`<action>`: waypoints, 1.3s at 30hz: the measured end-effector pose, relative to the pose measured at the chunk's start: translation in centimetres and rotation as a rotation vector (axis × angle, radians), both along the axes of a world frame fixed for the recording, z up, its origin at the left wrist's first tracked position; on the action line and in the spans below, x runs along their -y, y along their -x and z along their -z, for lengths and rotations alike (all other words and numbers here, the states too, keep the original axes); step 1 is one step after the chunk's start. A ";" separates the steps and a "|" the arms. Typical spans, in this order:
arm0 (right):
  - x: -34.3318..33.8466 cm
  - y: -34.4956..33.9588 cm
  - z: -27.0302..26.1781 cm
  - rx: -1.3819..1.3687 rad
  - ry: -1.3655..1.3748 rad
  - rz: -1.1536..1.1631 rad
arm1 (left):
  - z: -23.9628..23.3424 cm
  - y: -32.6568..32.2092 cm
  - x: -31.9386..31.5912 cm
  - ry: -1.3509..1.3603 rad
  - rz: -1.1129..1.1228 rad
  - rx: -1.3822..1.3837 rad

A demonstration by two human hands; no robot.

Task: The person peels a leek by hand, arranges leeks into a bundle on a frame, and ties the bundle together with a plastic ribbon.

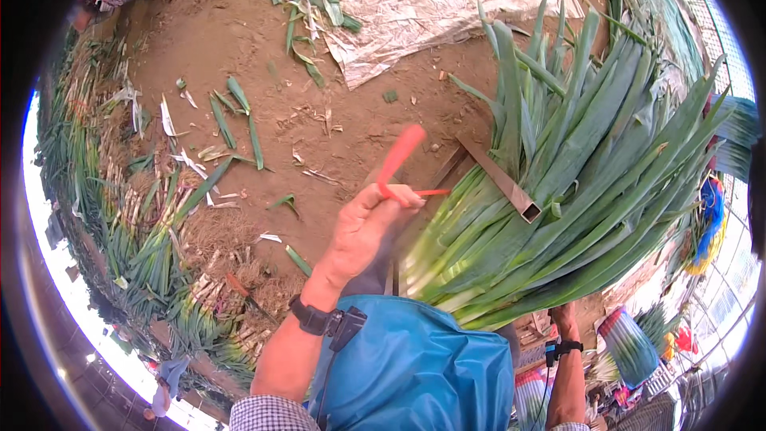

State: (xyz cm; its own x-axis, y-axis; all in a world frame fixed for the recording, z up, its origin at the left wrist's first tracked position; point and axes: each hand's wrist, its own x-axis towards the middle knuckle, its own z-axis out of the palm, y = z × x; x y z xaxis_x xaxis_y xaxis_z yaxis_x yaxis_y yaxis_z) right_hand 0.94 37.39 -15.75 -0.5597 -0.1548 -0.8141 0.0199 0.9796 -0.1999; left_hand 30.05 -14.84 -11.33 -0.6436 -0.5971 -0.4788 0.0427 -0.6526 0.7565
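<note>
My left hand (368,215) is closed on a red plastic tie strip (400,158), whose blurred loose end sticks up above the fist. Its other end (435,192) runs right to the edge of a large bundle of leeks (568,179). The bundle slants from just above my blue apron (419,359) to the upper right, pale stalks low and broad leaves fanned out. Across it lies a square metal tube (499,179) with an open end. My right hand (562,314) is at the lower edge of the leaves, its fingers mostly hidden beneath them.
Tied leeks with roots (197,287) are heaped along the left, where an orange-handled knife (237,285) lies. A pale woven sheet (419,6) covers soil ahead. Cut leaves (233,108) litter the ground. A person (167,386) is at lower left.
</note>
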 end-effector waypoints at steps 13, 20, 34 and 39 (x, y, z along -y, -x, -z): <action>-1.2 2.1 2.7 -0.066 0.148 0.183 | 2.7 1.2 2.2 0.151 0.155 0.305; 0.2 1.8 1.2 0.034 -0.087 0.133 | 1.9 -0.5 2.6 0.182 0.165 0.432; -1.1 1.8 0.7 0.055 -0.064 0.102 | -0.9 0.7 2.1 0.260 0.170 0.385; -1.1 1.8 2.5 0.060 -0.008 0.091 | -4.5 0.4 1.8 0.254 0.187 0.376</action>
